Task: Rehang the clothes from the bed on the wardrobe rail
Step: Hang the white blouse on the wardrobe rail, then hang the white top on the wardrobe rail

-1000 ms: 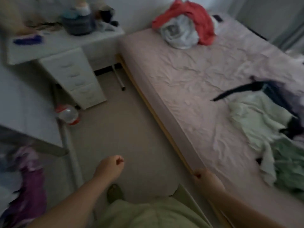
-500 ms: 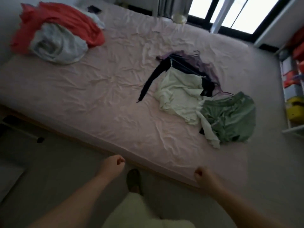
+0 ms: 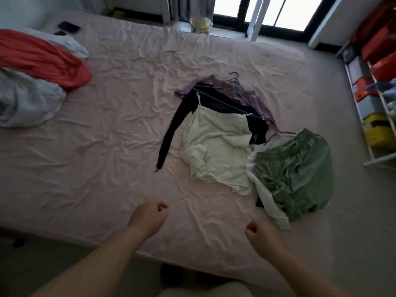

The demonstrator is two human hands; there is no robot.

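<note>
bed (image 3: 107, 146) with wrinkled pink sheet, clothes (image 3: 246, 142) heaped

1. The room is dim; daylight enters only through the window (image 3: 276, 11) at the top, whose panes are blown out to white glare.
2. The pink bed (image 3: 107, 129) shows soft crease shadows; the floor at the bottom edge falls into dark shadow.
3. Wide-angle distortion bends the shelf (image 3: 377, 116) at the right edge; the picture is slightly soft and grainy throughout.

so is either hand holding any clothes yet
No, the left hand and right hand are both closed fists over the bare sheet, short of the clothes pile.
</note>
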